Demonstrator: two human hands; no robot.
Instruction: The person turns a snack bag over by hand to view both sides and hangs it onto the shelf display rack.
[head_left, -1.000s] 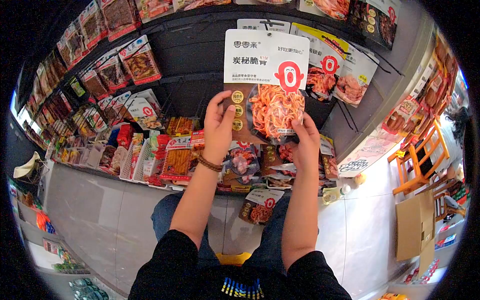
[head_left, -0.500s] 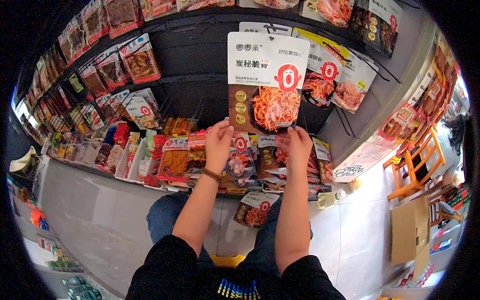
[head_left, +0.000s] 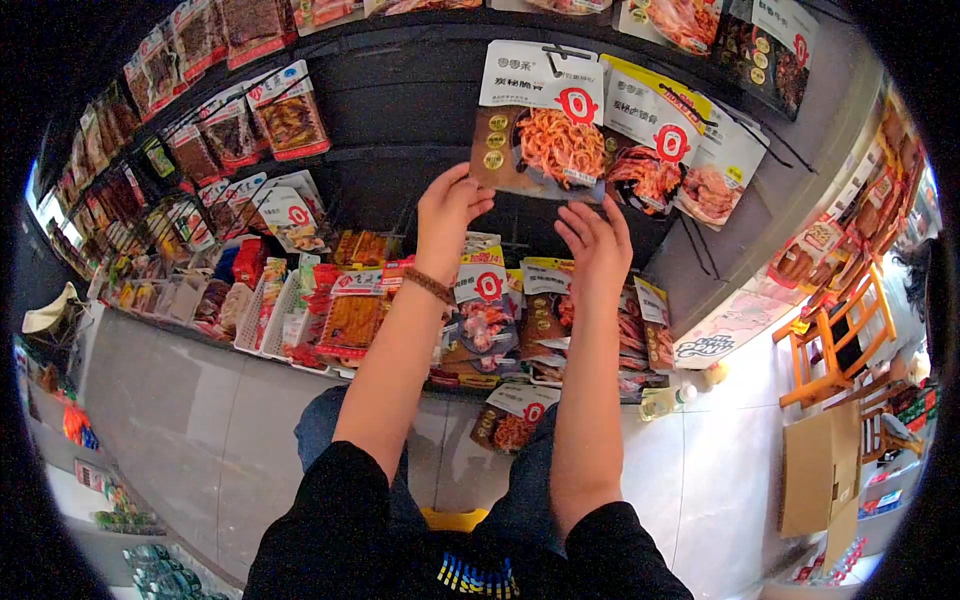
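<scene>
A white-and-brown snack bag [head_left: 560, 145] with a red mascot hangs at the upper middle of the rack, a dark hook wire crossing its top edge. My left hand [head_left: 452, 215] is at its lower left corner, fingers and thumb closed about the edge. Just below the lower right corner is my right hand [head_left: 597, 240], its fingers apart and the tips close to the bag's bottom edge. To the right hangs a similar bag with a yellow top strip [head_left: 655, 135]. Another bag of this kind [head_left: 512, 418] lies low, between my knees.
Packaged snacks and white baskets [head_left: 262, 315] line the bottom shelf. Dark hook wires [head_left: 785, 140] stick out at the right. A bottle [head_left: 665, 401] stands on the floor, with a cardboard box [head_left: 818, 470] and a wooden chair [head_left: 830, 340] further right.
The snack bag has moved up and away from me, onto the rack beside the yellow-strip bag. Both hands have risen with it, and the right hand's fingers have spread from its corner.
</scene>
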